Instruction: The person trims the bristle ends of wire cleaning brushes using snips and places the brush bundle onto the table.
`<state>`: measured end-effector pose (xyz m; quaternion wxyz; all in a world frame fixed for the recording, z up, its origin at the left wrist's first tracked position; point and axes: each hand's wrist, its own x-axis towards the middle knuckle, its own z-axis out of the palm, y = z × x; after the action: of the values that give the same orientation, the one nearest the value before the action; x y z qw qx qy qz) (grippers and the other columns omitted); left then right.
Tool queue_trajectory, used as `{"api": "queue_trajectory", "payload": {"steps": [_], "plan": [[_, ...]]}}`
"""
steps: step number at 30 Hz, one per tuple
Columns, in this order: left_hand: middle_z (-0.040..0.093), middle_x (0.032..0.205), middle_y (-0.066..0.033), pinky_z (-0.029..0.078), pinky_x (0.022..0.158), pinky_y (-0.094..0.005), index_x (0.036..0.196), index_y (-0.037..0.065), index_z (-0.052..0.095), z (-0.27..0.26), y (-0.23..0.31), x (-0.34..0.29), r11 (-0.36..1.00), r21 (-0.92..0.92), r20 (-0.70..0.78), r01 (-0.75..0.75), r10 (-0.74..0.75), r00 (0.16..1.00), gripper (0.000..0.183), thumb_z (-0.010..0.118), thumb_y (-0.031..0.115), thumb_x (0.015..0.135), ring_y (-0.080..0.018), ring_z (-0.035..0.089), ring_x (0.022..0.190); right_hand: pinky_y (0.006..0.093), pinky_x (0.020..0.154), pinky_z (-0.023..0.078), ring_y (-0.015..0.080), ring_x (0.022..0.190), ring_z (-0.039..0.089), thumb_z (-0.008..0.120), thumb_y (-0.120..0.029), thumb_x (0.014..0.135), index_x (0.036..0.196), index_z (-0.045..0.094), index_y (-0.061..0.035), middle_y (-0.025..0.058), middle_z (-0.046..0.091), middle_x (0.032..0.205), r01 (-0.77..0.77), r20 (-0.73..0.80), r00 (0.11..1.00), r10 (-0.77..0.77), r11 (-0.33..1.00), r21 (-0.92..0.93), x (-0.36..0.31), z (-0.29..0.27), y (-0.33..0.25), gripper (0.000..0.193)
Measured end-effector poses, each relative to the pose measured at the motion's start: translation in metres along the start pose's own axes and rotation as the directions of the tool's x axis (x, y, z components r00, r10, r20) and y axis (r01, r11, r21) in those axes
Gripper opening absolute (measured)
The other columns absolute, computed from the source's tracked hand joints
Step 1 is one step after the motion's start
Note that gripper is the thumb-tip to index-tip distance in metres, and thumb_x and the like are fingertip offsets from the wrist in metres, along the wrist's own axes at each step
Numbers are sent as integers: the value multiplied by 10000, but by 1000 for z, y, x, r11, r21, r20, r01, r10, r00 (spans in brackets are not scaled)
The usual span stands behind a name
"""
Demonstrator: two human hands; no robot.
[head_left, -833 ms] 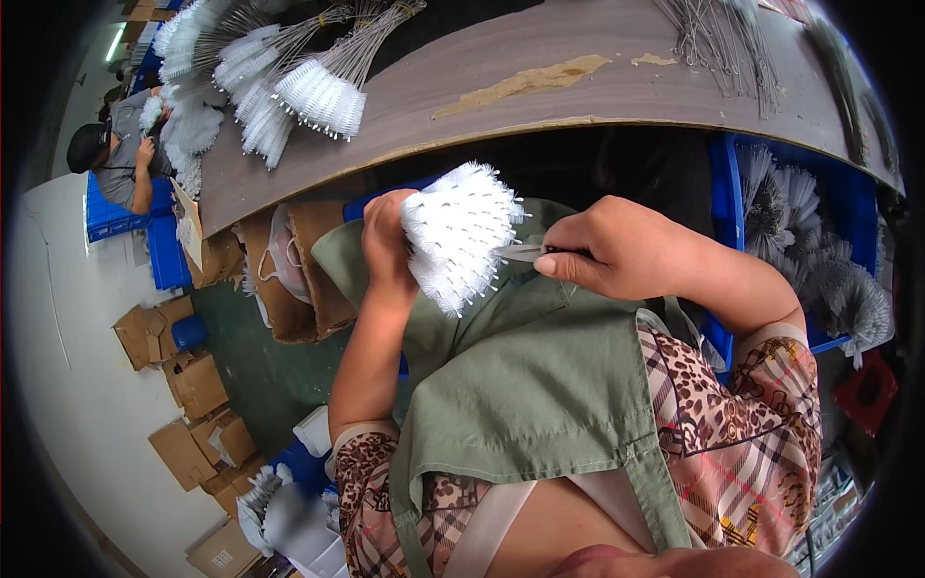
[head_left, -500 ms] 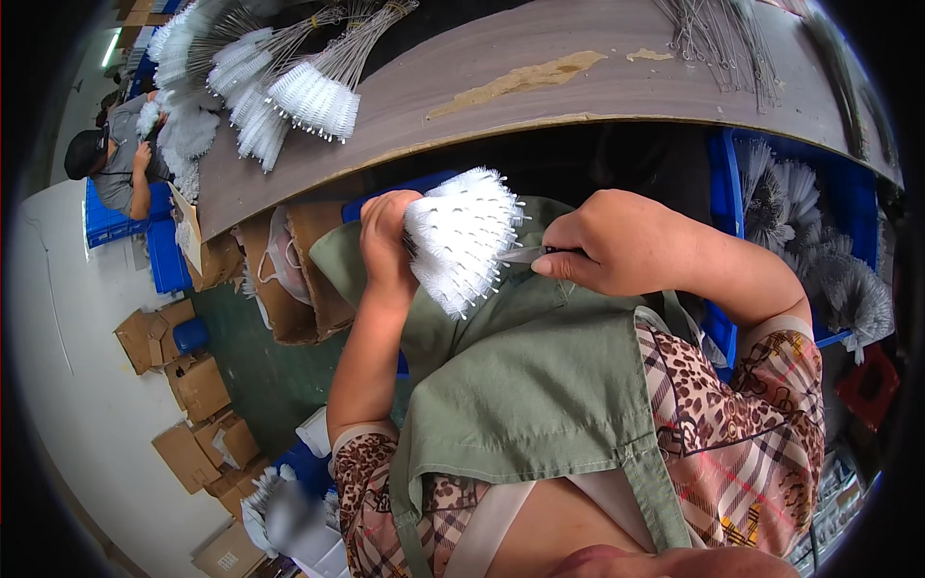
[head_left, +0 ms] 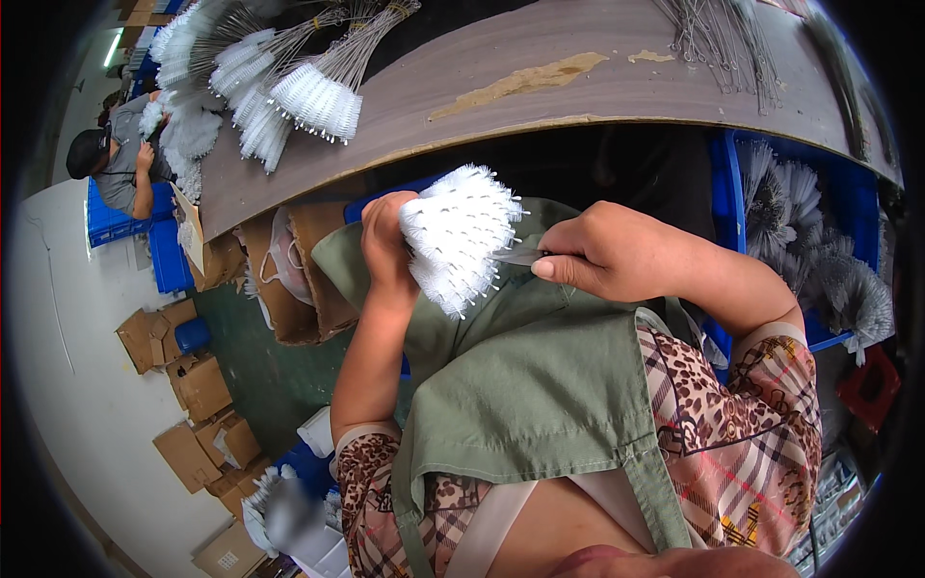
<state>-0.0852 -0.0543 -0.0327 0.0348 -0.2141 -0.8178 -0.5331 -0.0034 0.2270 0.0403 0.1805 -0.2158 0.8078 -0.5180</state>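
My left hand is closed round a bundle of white-bristled tube brushes, held over my lap with the bristle tips fanned toward the right. The wire stems are hidden behind the hand and the bristles. In my right hand is a small tool with a pointed metal blade, pinched between thumb and bent fingers. Its blade points left and its tip meets the edge of the bristles. The handle is mostly covered by the fingers, so I cannot tell the exact kind of tool.
Several bundles of white brushes lie on the worn table ahead, with wire stems farther right. A blue crate of brushes stands at right. Cardboard boxes are at left, where another person works.
The blade has moved slightly left and now reaches into the edge of the bristles. The brush bundle has turned and shifted a little to the left in my left hand.
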Motion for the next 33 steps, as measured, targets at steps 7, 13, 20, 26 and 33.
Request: {"api": "queue_trajectory", "payload": {"steps": [7, 13, 20, 26, 33], "plan": [[625, 864, -80, 441, 795, -399, 945, 78, 558, 0, -2, 0, 999, -21, 15, 33, -33, 999, 286, 716, 137, 714, -286, 609, 813, 462, 586, 437, 429, 642, 549, 545, -338, 944, 727, 572, 16, 226, 549, 642, -2, 9, 1000, 2, 999, 45, 2, 1, -1, 416], [631, 878, -70, 444, 790, -399, 951, 89, 548, -1, -15, -3, 998, 44, 51, 44, -47, 998, 309, 733, 150, 710, -279, 612, 819, 446, 591, 445, 409, 636, 563, 531, -331, 956, 759, 606, 10, 211, 567, 654, 18, -27, 1000, -16, 999, 49, 0, 6, 3, 400], [583, 1015, -111, 422, 867, -442, 1068, 84, 505, 2, -21, -3, 900, -347, 173, 264, -215, 961, 358, 616, 269, 782, -314, 564, 944, 267, 505, 367, 90, 523, 436, 437, -437, 1001, 860, 643, -44, -7, 459, 567, -303, 231, 951, 204, 749, 589, -7, 16, 5, 466], [542, 1133, -147, 402, 932, -479, 1168, 79, 468, 5, -22, -2, 663, -606, 323, 439, -299, 898, 439, 516, 371, 844, -343, 524, 1051, 224, 453, 296, 52, 486, 363, 405, -469, 1005, 895, 624, -49, -36, 418, 570, -386, 307, 922, 236, 607, 695, -6, 19, 7, 487], [495, 1270, -188, 380, 1009, -522, 1286, 74, 425, 8, -22, 0, 266, -764, 509, 588, -313, 802, 557, 400, 490, 916, -378, 477, 1176, 227, 441, 291, 57, 473, 359, 401, -468, 1006, 851, 598, -52, -34, 412, 562, -348, 276, 938, 211, 594, 725, -3, 24, 9, 486]]}}
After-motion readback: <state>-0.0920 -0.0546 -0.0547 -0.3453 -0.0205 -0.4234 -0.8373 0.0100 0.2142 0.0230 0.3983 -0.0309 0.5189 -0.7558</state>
